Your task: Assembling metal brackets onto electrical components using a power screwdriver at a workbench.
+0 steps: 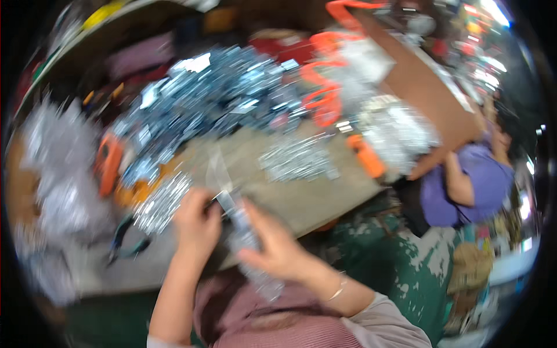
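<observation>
My right hand [277, 243] is wrapped round a long clear plastic bag [246, 238] in front of my body. The bag's upper end stands up above the hand, and its lower part hangs down toward my lap. My left hand [197, 223] is closed beside the bag's upper part. A thin shiny piece shows at its fingertips, too blurred to name. Just beyond the left hand lies a pile of small silvery metal parts [164, 200]. Farther right on the table is a second spread of slim silvery parts [299, 158].
A large heap of bluish metal pieces [220, 93] covers the table's far side. Clear plastic bags [67, 168] pile up at left, near dark-handled pliers [125, 243]. An orange coiled hose [322, 87] hangs at the back. A person in purple [470, 185] sits at right.
</observation>
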Tool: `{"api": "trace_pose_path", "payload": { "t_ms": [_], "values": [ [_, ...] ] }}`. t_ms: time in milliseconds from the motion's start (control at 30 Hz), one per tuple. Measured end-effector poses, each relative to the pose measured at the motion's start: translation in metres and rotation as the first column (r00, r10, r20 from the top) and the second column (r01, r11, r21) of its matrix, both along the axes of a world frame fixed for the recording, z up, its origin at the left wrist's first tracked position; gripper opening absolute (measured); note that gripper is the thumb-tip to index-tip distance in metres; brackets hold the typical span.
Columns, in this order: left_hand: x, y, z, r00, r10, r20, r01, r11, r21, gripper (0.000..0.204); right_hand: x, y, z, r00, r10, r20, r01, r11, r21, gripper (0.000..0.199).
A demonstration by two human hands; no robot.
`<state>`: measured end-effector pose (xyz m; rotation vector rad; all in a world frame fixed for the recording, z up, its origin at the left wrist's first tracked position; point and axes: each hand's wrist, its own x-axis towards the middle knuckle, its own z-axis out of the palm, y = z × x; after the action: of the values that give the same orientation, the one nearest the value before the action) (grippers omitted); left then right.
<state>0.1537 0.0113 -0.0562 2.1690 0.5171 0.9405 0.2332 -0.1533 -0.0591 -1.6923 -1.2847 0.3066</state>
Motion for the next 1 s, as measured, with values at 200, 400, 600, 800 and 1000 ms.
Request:
{"api": "trace_pose_path", "payload": {
  "t_ms": [200,400,600,800,1000],
  "values": [
    [-0.006,0.005,-0.008,0.996,0.022,-0.09,-0.057,0.914,-0.402,0.019,-0.011,0.012,-0.018,0.999,0.045,-0.004,-0.045,0.999,-0.007,0.083],
    [-0.031,-0.035,0.01,0.997,0.073,-0.026,-0.067,0.983,0.172,0.044,-0.014,0.01,-0.015,1.0,-0.017,0.019,0.016,1.0,0.019,0.083],
    [-0.039,-0.049,-0.005,0.999,0.024,-0.021,-0.026,0.993,-0.113,0.039,-0.021,0.011,-0.002,0.998,-0.054,0.04,0.054,0.999,0.002,0.085],
    [-0.046,-0.042,-0.012,0.998,-0.034,-0.048,0.02,0.964,-0.267,0.034,-0.034,0.014,0.006,0.999,-0.049,0.023,0.05,0.998,-0.039,0.087],
    [-0.047,-0.045,0.002,0.989,-0.072,-0.133,0.038,0.969,-0.243,0.039,-0.023,0.012,0.001,0.999,-0.037,0.001,0.037,0.998,-0.043,0.083]
  ]
}}
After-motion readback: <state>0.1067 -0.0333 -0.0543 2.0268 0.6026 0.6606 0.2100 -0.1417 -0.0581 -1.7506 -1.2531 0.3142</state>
